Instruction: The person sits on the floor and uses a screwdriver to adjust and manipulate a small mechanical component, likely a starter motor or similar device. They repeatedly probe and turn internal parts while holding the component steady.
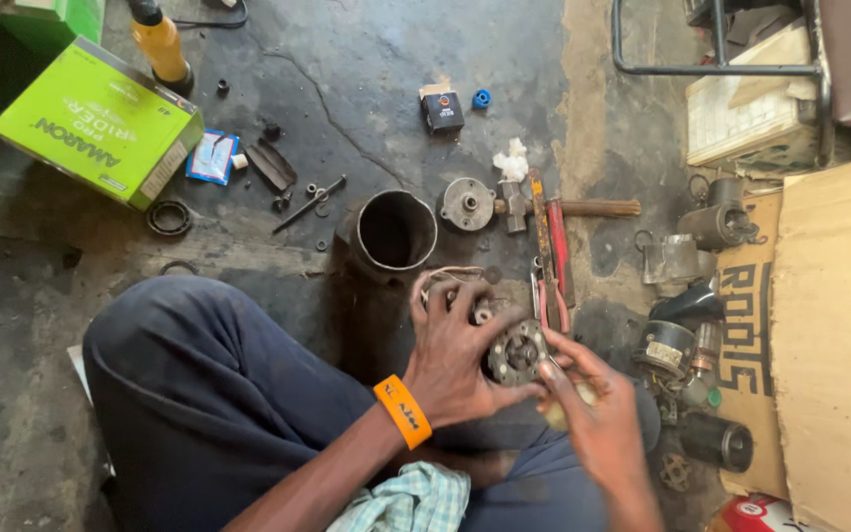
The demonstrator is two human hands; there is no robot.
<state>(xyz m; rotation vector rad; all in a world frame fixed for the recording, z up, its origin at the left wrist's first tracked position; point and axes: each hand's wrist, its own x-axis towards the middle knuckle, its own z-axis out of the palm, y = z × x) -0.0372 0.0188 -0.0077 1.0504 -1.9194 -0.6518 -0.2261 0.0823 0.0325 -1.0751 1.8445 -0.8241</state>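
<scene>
Round metal motor part [514, 352], dark with a ring of small openings about its centre, sits between the person's two hands just above the lap, over dark blue trousers [199, 394]. The left hand [455, 360], with an orange wristband [403, 411] on its wrist, cups the part from the left; its fingers [432, 296] curl closed over the top and thumb side, gripping it. Thin pale wires loop out from behind those fingers. The right hand [593, 414] comes in from below right, fingertips pinched against the part's lower rim; whether it holds a small tool there I cannot tell, as that spot is blurred.

On the stained concrete floor [366, 59] just beyond the hands stands an open dark metal cylinder [396, 230]. To its right lie a round flanged disc [468, 204], a hammer with a wooden handle [593, 208], and red-handled pliers [556, 261]. A wad of white cloth [511, 158] rests near the disc. Further off are a small dark box [442, 110] and a blue cap [482, 98]. At upper left sits a bright green carton [96, 123], with a yellow bottle [161, 44] beside it and a black rubber ring [168, 218] below. On the right, several motor housings [716, 222] crowd against a sheet of brown cardboard [829, 335]. A checked cloth [411, 498] lies on the lap.
</scene>
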